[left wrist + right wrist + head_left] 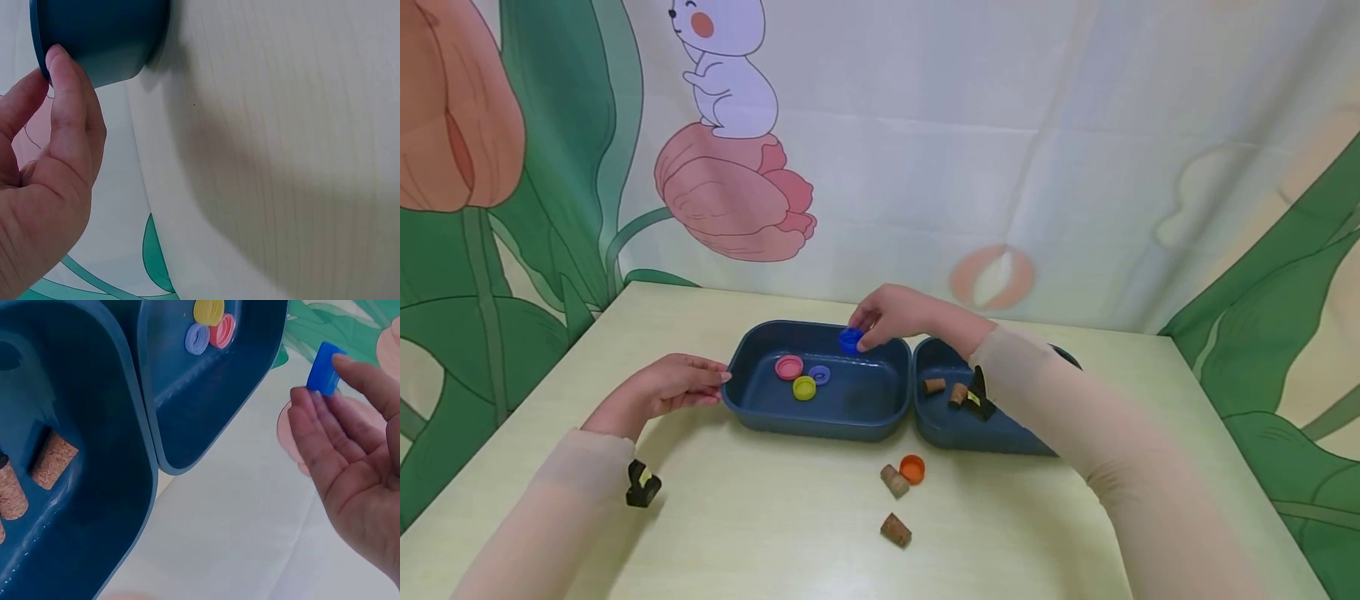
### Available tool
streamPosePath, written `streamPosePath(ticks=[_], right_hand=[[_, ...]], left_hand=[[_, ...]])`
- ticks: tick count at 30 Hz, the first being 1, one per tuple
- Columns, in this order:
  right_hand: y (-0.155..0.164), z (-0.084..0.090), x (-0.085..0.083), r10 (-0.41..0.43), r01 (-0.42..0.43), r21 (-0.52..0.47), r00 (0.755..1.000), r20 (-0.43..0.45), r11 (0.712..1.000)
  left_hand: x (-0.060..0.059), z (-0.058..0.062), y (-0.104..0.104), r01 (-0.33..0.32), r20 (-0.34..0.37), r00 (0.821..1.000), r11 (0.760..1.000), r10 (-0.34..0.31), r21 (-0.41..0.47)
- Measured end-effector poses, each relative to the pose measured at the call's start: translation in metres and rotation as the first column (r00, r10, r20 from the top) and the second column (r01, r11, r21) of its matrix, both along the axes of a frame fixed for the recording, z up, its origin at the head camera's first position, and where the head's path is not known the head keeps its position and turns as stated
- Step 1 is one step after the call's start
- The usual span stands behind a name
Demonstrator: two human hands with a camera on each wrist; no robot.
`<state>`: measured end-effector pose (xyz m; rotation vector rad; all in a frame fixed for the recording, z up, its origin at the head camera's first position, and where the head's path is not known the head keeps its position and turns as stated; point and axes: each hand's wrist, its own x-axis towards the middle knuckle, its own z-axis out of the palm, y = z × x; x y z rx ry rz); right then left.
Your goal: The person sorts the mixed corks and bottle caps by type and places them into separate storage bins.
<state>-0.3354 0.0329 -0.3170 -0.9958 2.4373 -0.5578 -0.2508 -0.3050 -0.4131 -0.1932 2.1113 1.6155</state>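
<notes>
One blue bottle cap (850, 340), pinched between the thumb and fingertips of the right hand (891, 315), held over the far rim of the left tray (752, 404). From this hand the tray's floor lies directly below and slightly toward the person; the cap hangs clear of the floor, touching nothing but the fingers. In the right wrist view the blue bottle cap (325, 376) shows edge-on, a short round plastic piece with a ribbed side wall, its flat face turned toward the fingers.

Three caps on the tray floor, below and to the left of the right hand: pink cap (788, 367), yellow cap (804, 387), lilac cap (820, 374), the three lying close together, the yellow and the lilac touching or nearly so.

One left hand (662, 387), fingers straight and together, their tips resting against the outer left wall of the left tray; it grips nothing. It is the farther hand from the blue cap.

One right tray (947, 429), butted against the left tray, under the right forearm; it holds corks (934, 386), at least two.

Loose on the tabletop (775, 517), nearer the person than either hand: one orange cap (912, 468), touching a cork (894, 481); one further cork (896, 530) apart from them.
</notes>
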Motion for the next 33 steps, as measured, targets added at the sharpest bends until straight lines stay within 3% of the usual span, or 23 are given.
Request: streamPosePath(ticks=[8, 16, 33], right_hand=[[-0.01, -0.003, -0.014, 0.029, -0.03, 0.03, 0.999, 0.046, 0.999], [-0.022, -0.013, -0.026, 0.004, -0.013, 0.096, 0.995, 0.098, 0.995], [-0.059, -0.027, -0.033, -0.046, 0.013, 0.189, 0.984, 0.174, 0.982]], left_hand=[[0.0, 0.0, 0.0, 0.004, 0.001, 1.0, 1.0, -0.004, 0.004], [-0.002, -0.001, -0.001, -0.001, 0.003, 1.0, 1.0, 0.001, -0.01], [-0.001, -0.003, -0.002, -0.011, -0.002, 1.0, 1.0, 0.011, -0.003]])
